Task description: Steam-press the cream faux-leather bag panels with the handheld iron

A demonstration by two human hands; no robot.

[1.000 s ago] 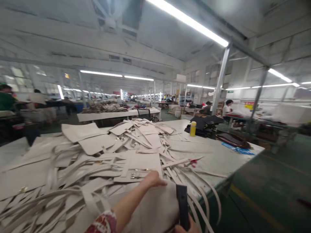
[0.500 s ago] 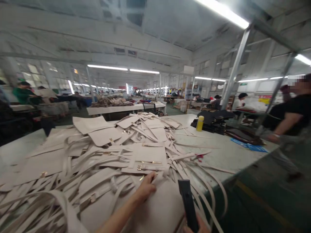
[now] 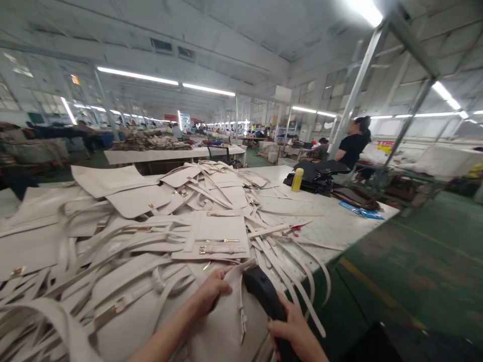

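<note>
My left hand [image 3: 211, 294] pinches the top edge of a cream leather bag piece [image 3: 221, 327] that lies at the near edge of the table. Just to its right, my right hand [image 3: 296, 334] is wrapped round the handle of a black hand tool [image 3: 264, 296], whose head touches the same piece near my left fingers. A large heap of cream bag panels and straps [image 3: 151, 226] with gold buckles spreads out behind both hands.
The white work table [image 3: 339, 229] ends at my right, where a green floor [image 3: 415, 271] begins. A yellow bottle [image 3: 297, 179] and dark bags [image 3: 320, 176] stand at the far right corner. A person in black [image 3: 352, 146] stands beyond it. More tables and workers fill the hall.
The black tool has tipped from upright down onto the cream piece, and my left hand has drawn back to grip its edge. The person in black has walked from near right to far behind the table.
</note>
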